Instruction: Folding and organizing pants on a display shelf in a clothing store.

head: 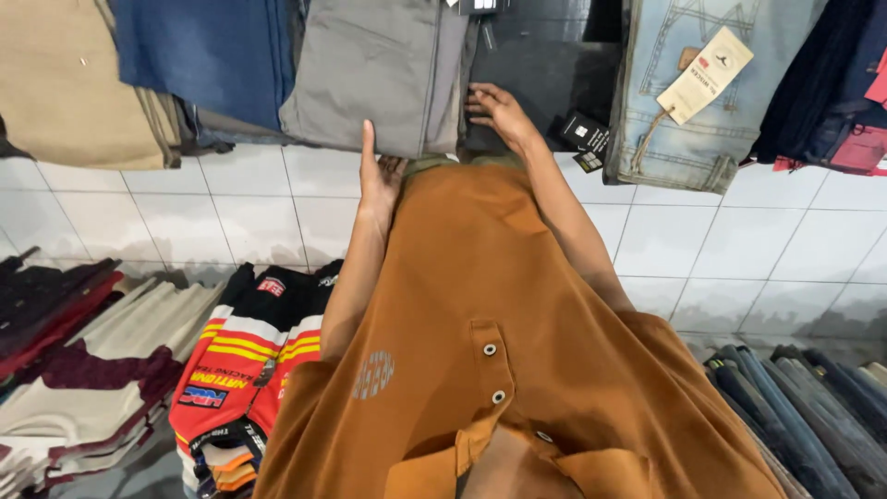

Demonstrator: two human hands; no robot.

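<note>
Head view: left hand [380,176], fingers straight and open, presses under the grey trousers [379,69]; right hand [500,113], fingers spread, rests just beside them on dark trousers [545,79].

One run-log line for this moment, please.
left hand: touching grey trousers hem | right hand: on trousers edge | neighbours: blue jeans, light denim

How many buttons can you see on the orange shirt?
3 buttons: top one, middle one, and a lower one partly tucked by the open collar. More may be hidden in the folds of the orange shirt.
</note>
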